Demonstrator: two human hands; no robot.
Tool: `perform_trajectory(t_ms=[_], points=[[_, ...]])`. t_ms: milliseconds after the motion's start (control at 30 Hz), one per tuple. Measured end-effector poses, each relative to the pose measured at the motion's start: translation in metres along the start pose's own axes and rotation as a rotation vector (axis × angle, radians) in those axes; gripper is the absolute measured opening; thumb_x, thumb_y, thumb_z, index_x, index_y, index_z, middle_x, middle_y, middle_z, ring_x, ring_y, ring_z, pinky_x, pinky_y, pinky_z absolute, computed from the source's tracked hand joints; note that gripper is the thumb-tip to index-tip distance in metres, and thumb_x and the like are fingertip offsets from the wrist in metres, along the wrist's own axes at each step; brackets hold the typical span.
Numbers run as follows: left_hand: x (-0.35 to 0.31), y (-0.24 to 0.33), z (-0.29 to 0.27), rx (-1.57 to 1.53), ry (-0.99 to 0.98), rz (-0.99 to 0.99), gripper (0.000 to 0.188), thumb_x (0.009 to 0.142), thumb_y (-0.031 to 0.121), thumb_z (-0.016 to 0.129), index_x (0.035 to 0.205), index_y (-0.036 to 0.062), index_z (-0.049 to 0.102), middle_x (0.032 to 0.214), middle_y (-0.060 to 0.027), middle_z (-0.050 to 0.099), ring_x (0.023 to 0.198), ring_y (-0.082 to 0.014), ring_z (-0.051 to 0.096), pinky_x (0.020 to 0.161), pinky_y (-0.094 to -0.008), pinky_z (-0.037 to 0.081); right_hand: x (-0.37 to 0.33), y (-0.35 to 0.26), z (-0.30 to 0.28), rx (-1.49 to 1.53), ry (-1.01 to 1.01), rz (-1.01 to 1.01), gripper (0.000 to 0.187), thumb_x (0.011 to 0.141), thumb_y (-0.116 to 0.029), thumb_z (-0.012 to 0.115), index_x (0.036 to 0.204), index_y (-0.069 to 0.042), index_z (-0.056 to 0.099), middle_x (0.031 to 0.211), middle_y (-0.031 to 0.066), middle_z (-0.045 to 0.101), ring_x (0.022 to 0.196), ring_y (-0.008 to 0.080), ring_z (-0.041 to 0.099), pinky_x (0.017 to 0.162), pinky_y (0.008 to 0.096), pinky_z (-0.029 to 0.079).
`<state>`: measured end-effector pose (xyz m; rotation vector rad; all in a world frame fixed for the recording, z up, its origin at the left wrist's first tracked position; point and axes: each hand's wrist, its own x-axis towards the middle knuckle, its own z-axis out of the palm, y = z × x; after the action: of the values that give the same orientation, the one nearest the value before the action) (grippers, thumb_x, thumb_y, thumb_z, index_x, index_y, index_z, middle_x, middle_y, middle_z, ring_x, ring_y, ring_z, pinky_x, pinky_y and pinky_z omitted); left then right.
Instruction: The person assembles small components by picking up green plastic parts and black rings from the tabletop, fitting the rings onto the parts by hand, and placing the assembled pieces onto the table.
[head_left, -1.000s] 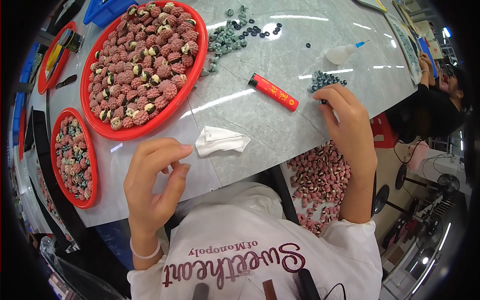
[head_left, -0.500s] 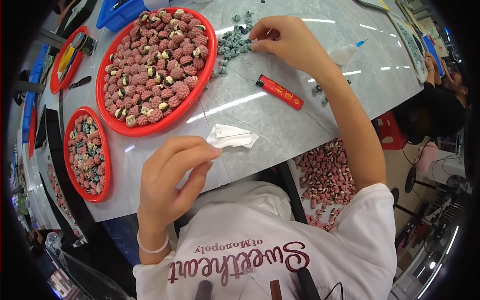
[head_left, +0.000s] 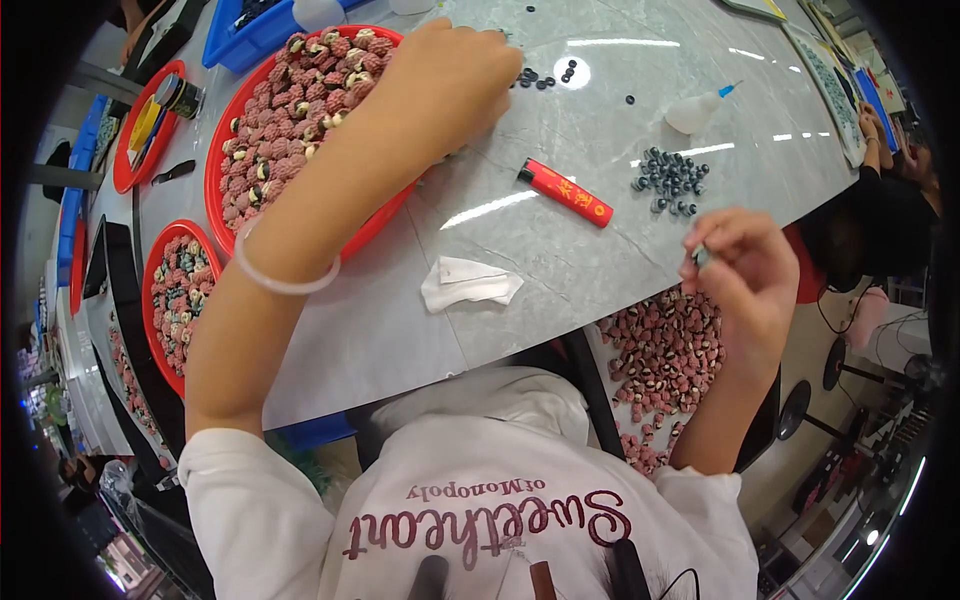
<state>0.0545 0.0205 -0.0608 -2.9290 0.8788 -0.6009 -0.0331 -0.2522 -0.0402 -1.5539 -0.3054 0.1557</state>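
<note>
My right hand (head_left: pixel 748 280) is at the right near the table edge, its thumb and fingers pinched on a small teal-and-dark piece (head_left: pixel 701 256). Just beyond it lies a cluster of glossy dark bead-like pieces (head_left: pixel 671 182). My left hand (head_left: pixel 455 90) reaches far across the table, beside a large red basin (head_left: pixel 214 165) of ridged pink pieces (head_left: pixel 285 120) with cream and black parts. Its fingers point down and away, so their tips and anything in them are hidden. Small black rings (head_left: pixel 545 80) lie just right of it.
A white bottle (head_left: pixel 693 112) with a blue needle tip, a red lighter-like stick (head_left: pixel 566 192) and a folded white tissue (head_left: pixel 470 284) lie on the grey table. A smaller red basin (head_left: pixel 152 270) is at left; pink pieces (head_left: pixel 660 350) fill a tray below the table edge.
My left hand has moved from near the tissue to the far side by the large basin. My right hand has come back from the teal pile to the near right, with a small piece in it.
</note>
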Motion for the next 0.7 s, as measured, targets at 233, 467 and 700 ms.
perform_trajectory(t_ms=[233, 467, 700], points=[[0.017, 0.022, 0.010, 0.188, -0.069, -0.004, 0.005, 0.064, 0.007, 0.061, 0.060, 0.0104, 0.060, 0.064, -0.0070, 0.062, 0.067, -0.0196, 0.061, 0.060, -0.0311, 0.040, -0.033, 0.017, -0.034, -0.039, 0.132, -0.040, 0.016, 0.075, -0.006, 0.063, 0.087, 0.000, 0.054, 0.090, 0.0087, 0.051, 0.071, 0.0118, 0.051, 0.060, 0.0200, 0.046], [0.005, 0.040, -0.022, -0.295, -0.020, -0.173, 0.005, 0.063, 0.008, 0.062, 0.065, 0.0052, 0.059, 0.066, -0.0073, 0.060, 0.058, -0.0195, 0.057, 0.056, -0.0299, 0.040, -0.028, 0.010, -0.020, 0.248, 0.138, -0.050, 0.018, 0.074, -0.002, 0.063, 0.089, 0.004, 0.057, 0.094, 0.0144, 0.055, 0.074, 0.0144, 0.056, 0.063, 0.0220, 0.049], [-0.067, 0.109, -0.073, -1.184, 0.302, -0.224, 0.012, 0.076, 0.001, 0.052, 0.086, -0.0042, 0.049, 0.080, -0.0109, 0.048, 0.072, -0.0140, 0.043, 0.063, -0.0227, 0.036, -0.010, 0.009, 0.048, 0.690, -0.176, 0.054, 0.020, 0.075, -0.001, 0.062, 0.093, 0.004, 0.056, 0.091, 0.0156, 0.055, 0.072, 0.0164, 0.056, 0.059, 0.0232, 0.048]])
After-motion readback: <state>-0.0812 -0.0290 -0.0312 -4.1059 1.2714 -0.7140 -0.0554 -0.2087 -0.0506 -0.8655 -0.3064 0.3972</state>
